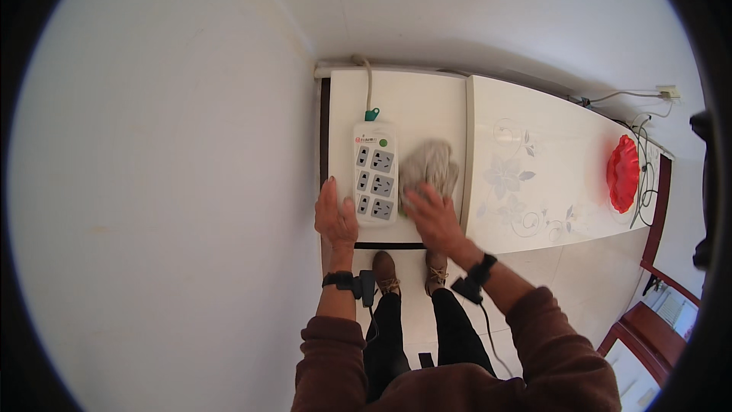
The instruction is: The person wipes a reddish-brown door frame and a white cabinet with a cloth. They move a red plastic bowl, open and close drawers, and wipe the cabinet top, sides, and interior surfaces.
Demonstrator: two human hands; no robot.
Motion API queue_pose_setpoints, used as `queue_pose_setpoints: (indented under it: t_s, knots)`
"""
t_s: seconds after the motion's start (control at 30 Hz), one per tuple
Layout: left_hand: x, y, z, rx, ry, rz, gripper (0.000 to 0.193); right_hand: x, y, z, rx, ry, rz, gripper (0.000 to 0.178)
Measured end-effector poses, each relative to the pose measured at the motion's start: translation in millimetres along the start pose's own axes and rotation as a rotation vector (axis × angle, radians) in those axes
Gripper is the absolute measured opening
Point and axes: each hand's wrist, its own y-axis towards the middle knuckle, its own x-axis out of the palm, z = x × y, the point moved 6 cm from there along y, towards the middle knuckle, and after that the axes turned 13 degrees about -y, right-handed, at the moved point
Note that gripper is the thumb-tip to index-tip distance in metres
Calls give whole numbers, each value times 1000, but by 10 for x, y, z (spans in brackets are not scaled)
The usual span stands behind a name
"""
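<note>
A white power strip (pixel 375 221) with grey sockets and a round green button lies lengthwise on the white cabinet top. At its left side is my left hand (pixel 336 217), open, fingers stretched out and thumb by the strip's lower left edge. To the right of the strip, my right hand (pixel 435 220) presses a crumpled grey-beige cloth (pixel 429 164) onto the surface, gripping its near part. Some of that hand's fingers are slightly blurred. A beige cord (pixel 370 85) leaves the strip's far end through a green collar (pixel 371 114).
A slightly raised white top with a floral pattern (pixel 507 175) adjoins on the right. It carries a red scalloped bowl (pixel 624 174) and dark loose cables (pixel 646 183). Walls (pixel 191 183) stand left and behind. A wall socket (pixel 668 93) is at the far right.
</note>
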Motion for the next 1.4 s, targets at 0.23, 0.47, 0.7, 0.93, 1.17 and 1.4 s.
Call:
queue_pose_setpoints:
  t_s: [0.23, 0.47, 0.7, 0.93, 1.17, 1.4]
  knots:
    - [2, -5, -18, -10, -24, 18, 43, -355, -42, 81, 236, 497, 38, 43]
    - [6, -8, -44, -52, -49, 28, 44, -221, 761, -51, 137, 324, 190, 39]
    - [7, 7, -31, -58, 30, 17, 44, -162, -141, -665, -100, 486, -370, 32]
    - [14, 8, -31, -63, 6, 18, 42, -503, 981, -1, 84, 395, 117, 36]
    - [21, -16, -87, -23, -56, 50, 38, -119, 775, -598, -115, 168, 14, 35]
    - [30, -1, -54, -1, 28, 43, 38, -605, 560, -86, -92, 609, 3, 26]
